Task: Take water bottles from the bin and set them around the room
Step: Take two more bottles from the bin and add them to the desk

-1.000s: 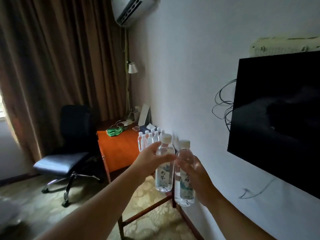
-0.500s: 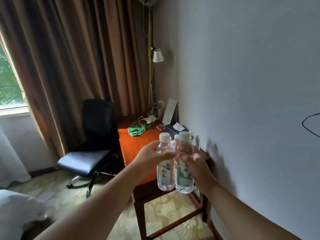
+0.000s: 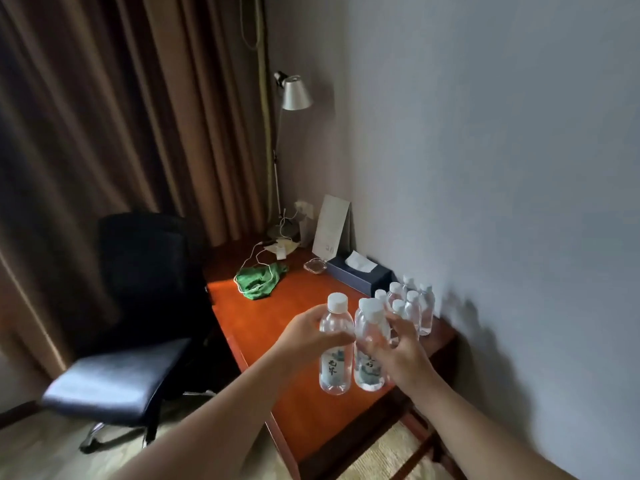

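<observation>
My left hand (image 3: pixel 306 337) grips a clear water bottle with a white cap (image 3: pixel 335 362), held upright above the orange-brown desk (image 3: pixel 277 320). Beside it, my right hand (image 3: pixel 398 355) grips a second capped bottle (image 3: pixel 369 365), also upright; the two bottles nearly touch. Just behind them, several more small water bottles (image 3: pixel 414 308) stand in a cluster on the desk's near right corner against the wall. No bin is in view.
On the desk lie a green cloth with a white cable (image 3: pixel 259 280), a glass ashtray (image 3: pixel 315 265), a dark tissue box (image 3: pixel 360 275), a standing card (image 3: pixel 330 225) and a lamp (image 3: pixel 294 95). A black office chair (image 3: pixel 138 306) stands left of the desk before brown curtains.
I have come closer to the desk with both bottles, and the view has tilted down. The bottles now hang over the desk top near the cluster; the television has left the view.
</observation>
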`<state>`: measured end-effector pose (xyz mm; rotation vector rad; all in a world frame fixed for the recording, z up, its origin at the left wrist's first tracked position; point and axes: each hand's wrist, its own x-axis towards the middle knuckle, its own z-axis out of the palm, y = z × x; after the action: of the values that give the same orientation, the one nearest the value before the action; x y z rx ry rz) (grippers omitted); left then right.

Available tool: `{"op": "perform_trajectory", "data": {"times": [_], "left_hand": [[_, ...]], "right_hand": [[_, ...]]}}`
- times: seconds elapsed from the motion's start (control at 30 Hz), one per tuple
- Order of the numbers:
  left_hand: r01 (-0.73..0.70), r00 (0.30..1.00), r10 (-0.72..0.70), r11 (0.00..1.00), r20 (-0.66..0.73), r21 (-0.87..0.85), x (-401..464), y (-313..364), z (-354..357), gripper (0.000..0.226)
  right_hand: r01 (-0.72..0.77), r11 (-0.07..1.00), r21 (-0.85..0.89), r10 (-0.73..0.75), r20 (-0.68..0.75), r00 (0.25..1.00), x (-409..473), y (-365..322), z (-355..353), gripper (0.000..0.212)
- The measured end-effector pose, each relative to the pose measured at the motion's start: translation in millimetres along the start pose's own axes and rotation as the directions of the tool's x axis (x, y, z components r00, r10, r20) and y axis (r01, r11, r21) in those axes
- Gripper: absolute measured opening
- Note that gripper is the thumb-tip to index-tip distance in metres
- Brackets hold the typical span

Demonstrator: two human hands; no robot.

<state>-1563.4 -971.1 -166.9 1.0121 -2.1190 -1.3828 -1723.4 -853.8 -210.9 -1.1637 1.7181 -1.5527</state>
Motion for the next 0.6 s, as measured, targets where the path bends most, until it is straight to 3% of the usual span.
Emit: {"op": "perform_trajectory", "data": {"times": [0.27, 0.6], "left_hand": [[0.018, 0.979, -0.021, 1.0, 0.201, 0.016, 102.1, -46.9, -11.5, 0.045], [0.053, 0.907, -0.072, 0.997, 0.416, 0.057, 200.7, -107.0, 8.4, 0.043]], "right_hand": [[-0.208, 0.97, -0.123, 0.188, -0.159, 0.969, 67.5, 67.4, 25.4, 0.077], [-0.339, 0.936, -0.099, 0.287, -0.345, 0.894, 114.2, 117.5, 48.5, 0.046]]}}
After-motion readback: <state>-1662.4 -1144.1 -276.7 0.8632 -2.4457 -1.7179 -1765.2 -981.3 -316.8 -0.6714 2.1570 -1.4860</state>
